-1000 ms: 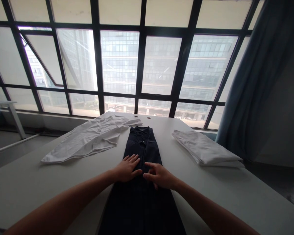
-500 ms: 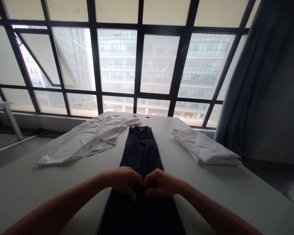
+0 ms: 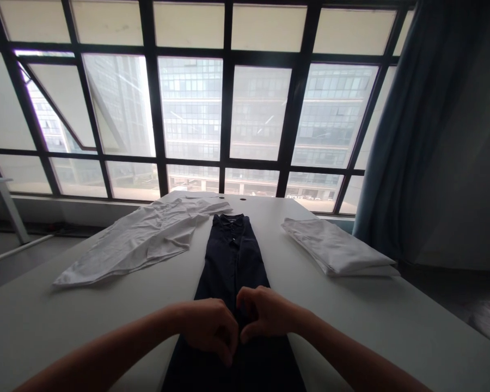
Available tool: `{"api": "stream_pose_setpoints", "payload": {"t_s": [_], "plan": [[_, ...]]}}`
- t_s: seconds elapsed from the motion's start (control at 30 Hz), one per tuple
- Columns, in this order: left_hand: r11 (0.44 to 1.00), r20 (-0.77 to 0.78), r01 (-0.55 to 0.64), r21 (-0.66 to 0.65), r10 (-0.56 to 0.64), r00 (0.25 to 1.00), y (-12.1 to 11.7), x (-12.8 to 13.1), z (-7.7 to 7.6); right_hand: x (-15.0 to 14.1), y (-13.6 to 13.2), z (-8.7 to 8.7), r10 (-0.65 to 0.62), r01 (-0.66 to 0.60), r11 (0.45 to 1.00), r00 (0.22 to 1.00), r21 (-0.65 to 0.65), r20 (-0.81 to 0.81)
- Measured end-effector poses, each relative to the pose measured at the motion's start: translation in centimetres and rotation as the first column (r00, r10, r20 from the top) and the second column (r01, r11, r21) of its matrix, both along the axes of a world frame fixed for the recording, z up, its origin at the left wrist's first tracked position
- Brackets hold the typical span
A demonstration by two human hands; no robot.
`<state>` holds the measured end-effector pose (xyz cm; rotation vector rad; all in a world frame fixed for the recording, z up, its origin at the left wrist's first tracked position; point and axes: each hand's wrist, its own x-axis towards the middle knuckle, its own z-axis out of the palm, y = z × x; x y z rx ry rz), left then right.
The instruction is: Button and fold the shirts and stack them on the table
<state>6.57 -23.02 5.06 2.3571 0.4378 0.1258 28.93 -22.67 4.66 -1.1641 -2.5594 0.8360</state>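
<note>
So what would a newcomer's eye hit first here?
Probably the bright black-framed windows across the back. Next, the dark collared garment down the middle of the white table, the left hand and right hand curled over it. Then a rumpled white garment to its left and folded white cloth to its right.

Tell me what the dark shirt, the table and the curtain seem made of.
Dark shirt: matte cloth, perhaps cotton or a blend, since it creases softly without shine.
Table: smooth white top, likely laminate, as no grain shows.
Curtain: dull blue fabric, hanging in long folds; its fibre cannot be told.
</note>
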Motion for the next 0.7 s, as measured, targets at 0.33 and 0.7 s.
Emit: {"api": "stream_pose_setpoints", "payload": {"t_s": [0.33, 0.7], "plan": [[0.988, -0.178, -0.131, -0.079, 0.116, 0.977, 0.7, -1.1, 1.0, -0.3, -0.8, -0.4, 0.099, -0.099, 0.990, 0.995, 0.103, -0.002], [0.686, -0.156, -0.553, 0.472, 0.683, 0.714, 14.3, 5.3, 2.3, -2.7, -1.8, -2.8, 0.271, -0.280, 0.825, 0.958, 0.490, 0.091]]}}
